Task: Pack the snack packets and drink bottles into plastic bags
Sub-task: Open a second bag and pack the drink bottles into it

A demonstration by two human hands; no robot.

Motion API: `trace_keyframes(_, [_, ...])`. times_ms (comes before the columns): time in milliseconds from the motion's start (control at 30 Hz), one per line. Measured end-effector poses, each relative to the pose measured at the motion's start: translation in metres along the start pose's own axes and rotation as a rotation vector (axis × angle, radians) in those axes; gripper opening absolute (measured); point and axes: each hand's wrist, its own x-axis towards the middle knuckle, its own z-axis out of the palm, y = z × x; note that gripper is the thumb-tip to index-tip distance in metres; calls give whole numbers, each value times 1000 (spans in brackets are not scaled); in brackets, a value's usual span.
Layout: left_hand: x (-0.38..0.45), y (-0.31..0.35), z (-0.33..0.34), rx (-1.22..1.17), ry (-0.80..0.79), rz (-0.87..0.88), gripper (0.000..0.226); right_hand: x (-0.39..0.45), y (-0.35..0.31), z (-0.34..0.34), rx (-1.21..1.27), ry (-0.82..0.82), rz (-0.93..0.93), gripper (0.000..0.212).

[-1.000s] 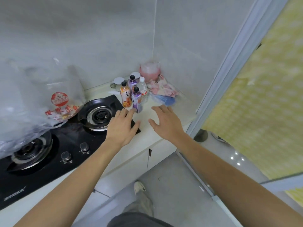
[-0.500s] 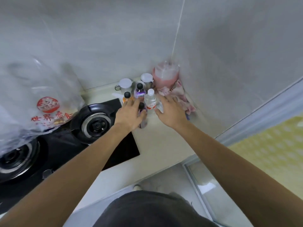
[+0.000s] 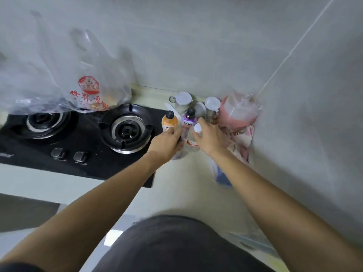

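left hand (image 3: 167,143) on orange bottle (image 3: 169,123) | right hand (image 3: 211,138) on clear bottle (image 3: 193,141)

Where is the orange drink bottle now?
The orange bottle stands on the counter by the stove's right edge, left of the purple bottle, with the left hand on it.

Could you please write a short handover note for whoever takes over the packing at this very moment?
Left hand: grips the orange bottle low down.
Right hand: grips the clear bottle.
The purple bottle stands between them on the counter, by the stove.
The plastic bag with red print sits over the left burner.
Done: no bottle visibly bagged.
Left: lift the bottles into the bag, then the snack packets.
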Motion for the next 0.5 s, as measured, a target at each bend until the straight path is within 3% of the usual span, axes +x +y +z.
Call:
trace_keyframes(133, [-20,4,2,-91,61,-81,34,-10,-5,4,134,56,-118,28])
trace_keyframes(267, [-59,-9,-16,-161,219,-228,28,-17,-34,4,230,75,-196,33])
trace_keyframes(500, [-156,-71,-73,-186,446,-445,27,-27,-136,0,260,63,-438,31])
